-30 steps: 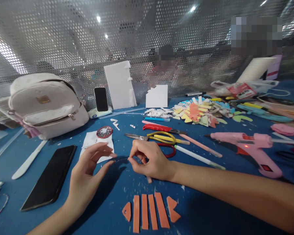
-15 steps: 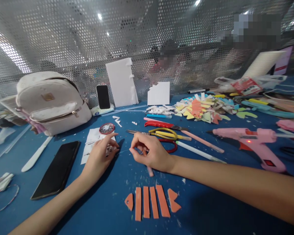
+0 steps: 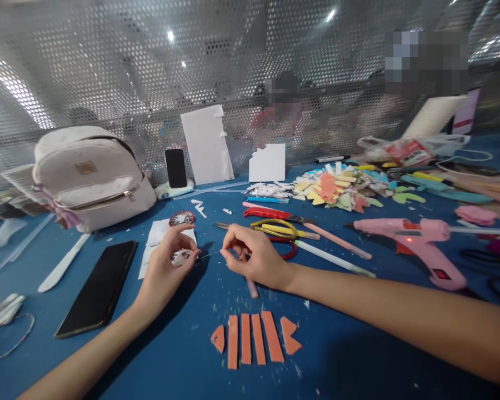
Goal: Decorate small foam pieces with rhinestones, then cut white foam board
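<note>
A thin, clear thread [image 3: 210, 255] spans the small gap between my two hands above the blue table. One end is pinched between thumb and forefinger of my left hand [image 3: 166, 266]. My right hand [image 3: 258, 254] grips the other end in a similar pinch. Under my left hand lie white paper sheets [image 3: 148, 258] with dark marks, and a round red-rimmed piece [image 3: 181, 218] is just behind it. Orange pieces [image 3: 245, 339], several strips between a pointed head and a notched tail, form a fish shape in front of me. Scissors [image 3: 256, 225] lie behind my right hand, partly covered.
A pink glue gun [image 3: 416, 236] with a lit red light lies at right. A black phone [image 3: 100, 286] and a white plastic knife [image 3: 62, 265] are at left, before a white backpack [image 3: 94, 178]. Colourful scraps [image 3: 341, 183] are heaped at the back. A perforated metal screen [image 3: 225, 61] stands behind.
Both hands keep their pinch on the thread, nearly in place; the thread now bows slightly upward. The camera view has shifted a little, moving the right-side items leftward.
</note>
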A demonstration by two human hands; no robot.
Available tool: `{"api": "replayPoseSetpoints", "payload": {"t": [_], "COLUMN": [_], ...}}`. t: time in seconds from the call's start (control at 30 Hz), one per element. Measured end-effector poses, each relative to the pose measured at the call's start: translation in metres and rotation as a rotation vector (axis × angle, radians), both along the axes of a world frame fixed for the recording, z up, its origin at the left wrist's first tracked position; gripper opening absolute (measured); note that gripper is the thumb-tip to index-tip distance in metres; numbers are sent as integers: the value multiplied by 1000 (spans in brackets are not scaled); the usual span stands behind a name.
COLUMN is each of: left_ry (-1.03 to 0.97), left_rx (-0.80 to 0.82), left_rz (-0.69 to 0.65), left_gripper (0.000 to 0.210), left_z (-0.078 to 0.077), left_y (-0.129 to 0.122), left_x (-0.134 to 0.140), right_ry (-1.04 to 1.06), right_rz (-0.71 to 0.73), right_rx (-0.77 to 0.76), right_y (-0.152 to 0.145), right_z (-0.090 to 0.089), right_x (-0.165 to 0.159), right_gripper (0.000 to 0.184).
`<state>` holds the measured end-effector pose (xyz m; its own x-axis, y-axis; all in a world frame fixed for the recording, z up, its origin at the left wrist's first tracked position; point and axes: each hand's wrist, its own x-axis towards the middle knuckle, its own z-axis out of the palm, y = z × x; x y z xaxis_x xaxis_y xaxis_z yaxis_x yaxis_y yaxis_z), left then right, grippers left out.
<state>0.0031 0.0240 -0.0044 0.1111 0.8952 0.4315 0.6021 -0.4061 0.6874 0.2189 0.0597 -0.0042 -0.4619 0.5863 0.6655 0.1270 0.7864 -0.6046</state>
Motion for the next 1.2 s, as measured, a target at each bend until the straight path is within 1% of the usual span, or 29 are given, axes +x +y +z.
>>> {"api": "replayPoseSetpoints", "payload": {"t": [0.2, 0.37, 0.47, 0.6, 0.67, 0.73, 0.83, 0.93, 1.0, 1.07, 1.13, 1.2], "left_ry": [62, 180, 341, 590, 656, 673, 604, 467, 398, 394, 407, 419], "left_rx": [-67, -51, -47, -99, -127, -139, -150, -94, -44, -54, -80, -98], "left_rz": [-13, -73, -145, -275, -319, -332, -292, -184, -85, -13, 38, 79], "left_gripper": [33, 41, 46, 59, 66, 70, 64, 49, 39, 31, 23, 22], "left_z": [-5, -9, -10, -11, -10, -9, -6, 1, 7, 11, 13, 12], "left_y": [3, 3, 1, -4, -6, -8, -8, 0, 8, 18, 26, 31], "left_x": [-9, -10, -8, -7, -7, -6, -7, -18, -33, -53, -73, -87], "right_ry": [8, 13, 5, -8, -7, -8, -9, -8, 0, 4, 1, -6], "right_rz": [9, 4, 10, 20, 19, 20, 19, 26, 34, 38, 36, 29], "right_rx": [-33, -47, -47, -41, -33, -29, -35, -47, -49, -49, -47, -40], "right_y": [1, 0, -1, -2, -2, -1, -1, -1, -1, -1, -1, -1], "right_z": [-1, 0, 1, 1, 1, 1, 1, 2, 2, 1, 1, 1], "right_x": [0, 0, 0, 0, 0, 0, 0, 0, 1, 1, 1, 1], "right_gripper": [9, 9, 8, 8, 8, 8, 8, 9, 9, 10, 11, 11]}}
